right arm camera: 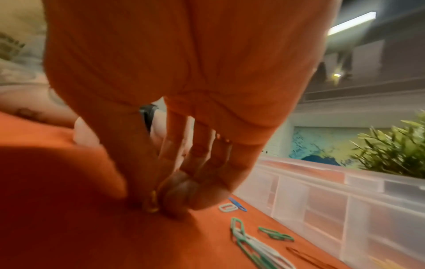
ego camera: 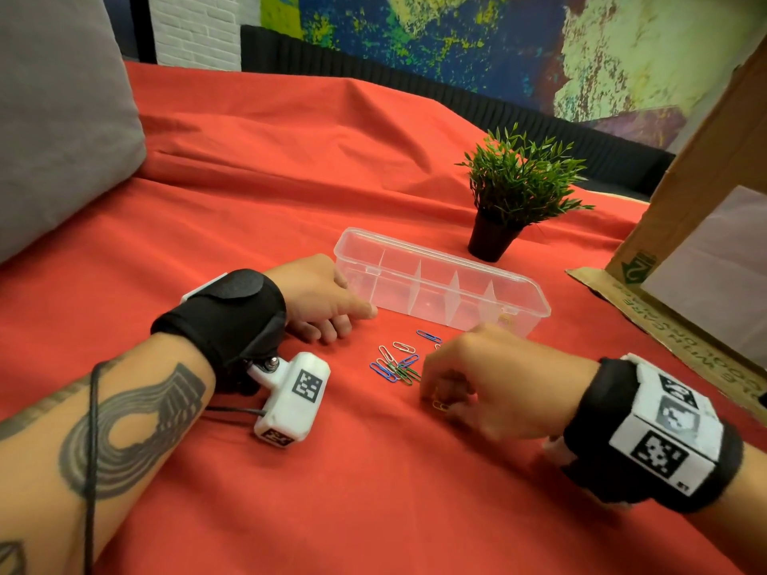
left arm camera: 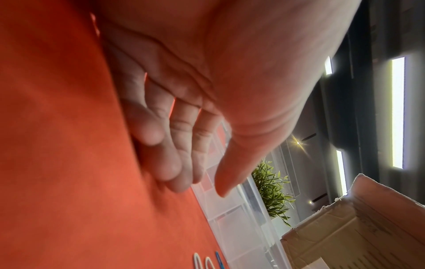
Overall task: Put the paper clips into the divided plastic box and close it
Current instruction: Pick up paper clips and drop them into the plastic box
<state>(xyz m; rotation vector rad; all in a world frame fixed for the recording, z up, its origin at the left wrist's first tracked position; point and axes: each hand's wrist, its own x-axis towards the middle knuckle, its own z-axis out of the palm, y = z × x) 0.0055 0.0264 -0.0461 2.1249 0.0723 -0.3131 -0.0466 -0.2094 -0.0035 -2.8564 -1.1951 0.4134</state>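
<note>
The clear divided plastic box [ego camera: 440, 280] [left arm camera: 232, 218] [right arm camera: 345, 200] stands open on the red cloth; no lid shows. Something yellow lies in its rightmost compartment. Several coloured paper clips [ego camera: 394, 363] [right arm camera: 248, 240] [left arm camera: 207, 262] lie loose in front of it. My right hand [ego camera: 436, 398] [right arm camera: 158, 203] is down on the cloth just right of the pile, fingertips pinching a yellow paper clip [ego camera: 440, 405] [right arm camera: 151, 202]. My left hand [ego camera: 352, 321] [left arm camera: 195, 182] rests on the cloth at the box's left end. Its fingers are loosely curled and hold nothing, and its thumb points along the near wall.
A small potted plant [ego camera: 514, 193] stands just behind the box. A large cardboard box [ego camera: 705, 226] rises at the right edge, with its flap on the cloth. A grey cushion [ego camera: 54, 118] fills the far left. Bare red cloth [ego camera: 373, 491] lies in front of the hands.
</note>
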